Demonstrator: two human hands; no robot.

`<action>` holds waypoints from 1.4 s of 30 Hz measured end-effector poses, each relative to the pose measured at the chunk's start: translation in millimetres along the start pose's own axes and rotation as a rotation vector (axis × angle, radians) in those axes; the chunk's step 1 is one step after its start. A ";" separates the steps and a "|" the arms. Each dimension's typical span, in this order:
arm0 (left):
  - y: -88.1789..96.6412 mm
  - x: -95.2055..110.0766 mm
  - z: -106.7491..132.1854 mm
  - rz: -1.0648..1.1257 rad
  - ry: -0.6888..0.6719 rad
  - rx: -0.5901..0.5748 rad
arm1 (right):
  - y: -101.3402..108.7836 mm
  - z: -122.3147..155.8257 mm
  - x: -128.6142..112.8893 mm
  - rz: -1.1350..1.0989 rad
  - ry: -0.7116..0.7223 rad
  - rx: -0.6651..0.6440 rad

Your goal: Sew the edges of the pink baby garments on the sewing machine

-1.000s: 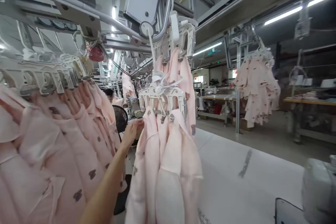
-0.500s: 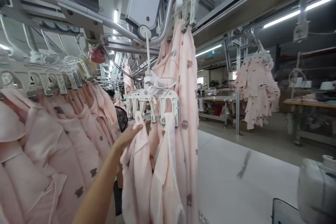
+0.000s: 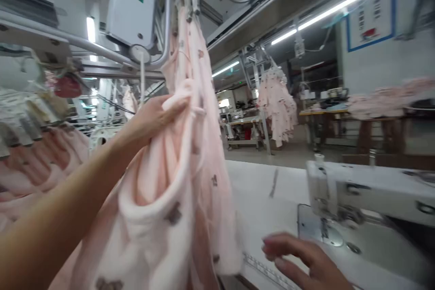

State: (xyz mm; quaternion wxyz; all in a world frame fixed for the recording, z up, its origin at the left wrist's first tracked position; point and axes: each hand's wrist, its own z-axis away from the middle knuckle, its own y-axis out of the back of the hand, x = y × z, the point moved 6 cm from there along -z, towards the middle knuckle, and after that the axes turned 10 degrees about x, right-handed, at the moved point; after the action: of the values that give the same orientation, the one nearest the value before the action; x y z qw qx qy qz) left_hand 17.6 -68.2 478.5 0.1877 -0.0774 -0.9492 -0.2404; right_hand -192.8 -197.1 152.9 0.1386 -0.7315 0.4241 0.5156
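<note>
My left hand [image 3: 158, 115] is closed on the upper part of a pale pink garment [image 3: 159, 235] with dark bear-like prints. The garment hangs down from the hand in loose folds, its rounded edge drooping at the front. Behind it, more pink garments [image 3: 204, 145] hang from clips on the overhead rail. My right hand [image 3: 306, 258], fingers apart and holding nothing, is over the white worktable [image 3: 272, 190]. Just beyond it stands a sewing machine [image 3: 370, 190]. Some blur covers the left hand's fingertips.
A row of pink garments [image 3: 41, 167] hangs from clips at the left. Metal rails and a white Eurate-marked arm [image 3: 131, 4] run overhead. A measuring tape strip [image 3: 268, 274] lies along the table's front. Across the aisle are another hanging bundle [image 3: 277, 104] and tables with sewing gear.
My left hand has pulled the pink garment away from the white clip hanger and toward me. My right hand has come into view at the lower right. The view has turned right.
</note>
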 end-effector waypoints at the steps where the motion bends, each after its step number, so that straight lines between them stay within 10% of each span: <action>1: -21.7 23.4 -1.3 -0.043 -0.082 -0.035 | -0.2 -4.5 -39.9 -0.174 0.059 -0.026; 4: -72.0 86.6 3.9 -0.093 -0.302 -0.050 | 23.4 -29.9 -115.3 -0.364 0.189 0.180; 8: -93.9 123.6 19.0 0.005 -0.425 -0.075 | 60.1 -55.3 -112.4 -0.036 0.060 0.480; 13: -109.0 48.0 54.2 -0.179 -0.276 -0.151 | 67.3 -35.0 -72.7 -0.488 -0.143 0.181; 18: -192.3 -68.2 173.7 -0.308 -0.014 -0.856 | 46.1 15.5 -8.8 -0.753 -0.458 0.007; 26: -292.2 -21.7 248.9 0.390 0.198 -0.890 | 43.5 54.8 43.1 -0.729 -0.474 0.323; 35: -298.0 3.3 254.2 0.570 0.160 -0.833 | 87.1 59.5 -5.0 0.402 -0.040 0.432; 42: -290.0 -2.9 255.9 0.556 0.397 -0.699 | 71.2 37.4 -9.8 0.364 0.067 0.330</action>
State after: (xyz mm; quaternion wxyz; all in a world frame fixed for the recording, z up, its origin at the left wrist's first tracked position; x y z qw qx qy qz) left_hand -130.1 -197.0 145.1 0.3850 -0.3392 -0.7008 -0.4956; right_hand -272.0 -211.3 162.1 0.1470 -0.6273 0.6315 0.4314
